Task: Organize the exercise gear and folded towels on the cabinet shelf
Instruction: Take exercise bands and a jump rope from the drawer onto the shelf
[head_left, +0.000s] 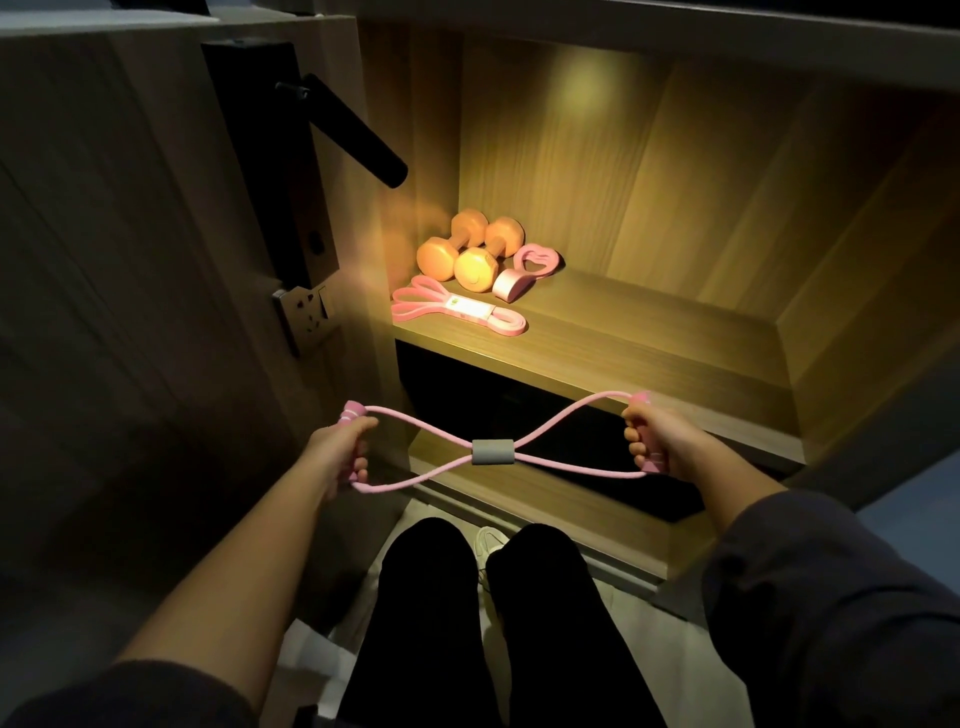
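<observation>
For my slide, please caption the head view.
Left hand and right hand hold a pink figure-eight band before a shelf of dumbbells.

1. Figure-eight resistance band: pink tubing crossed through a grey centre sleeve; stretched level in the air in front of the cabinet, below the lit shelf; the left hand grips one pink handle, the right hand the other.
2. Pair of orange dumbbells: lying side by side at the back left of the shelf, touching each other.
3. Pink piece with a heart-shaped opening: just right of the dumbbells, round end toward the front.
4. Flat pink loop band: folded, wrapped in a pale label; lying in front of the dumbbells near the shelf's edge.
</observation>
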